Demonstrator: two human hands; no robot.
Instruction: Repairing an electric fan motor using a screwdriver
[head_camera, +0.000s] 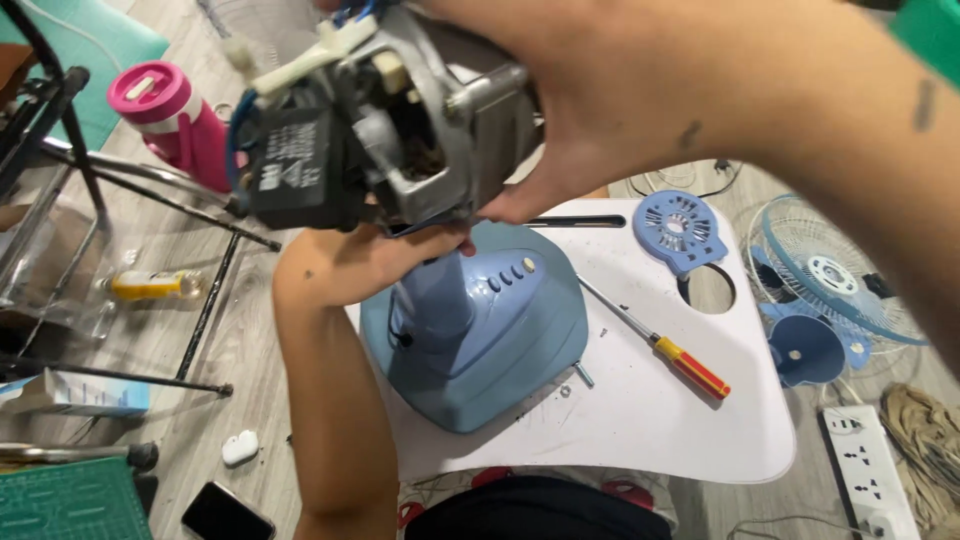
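Observation:
A bare fan motor (400, 130), with metal housing, a black capacitor block and wires, is held up close to the camera. My right hand (640, 90) grips it from above and the right. My left hand (400, 255) supports it from below, fingers curled under the housing. Under the motor stands the blue fan base (500, 350) with its push buttons and neck, resting on a white lap table (650, 420).
A red-and-yellow screwdriver (660, 350) and a blue round motor cover (680, 230) lie on the table. A fan grille with blue parts (830, 290) and a power strip (865, 465) sit at right. Pink bottle (170, 120), black stand legs, phone (225, 515) at left.

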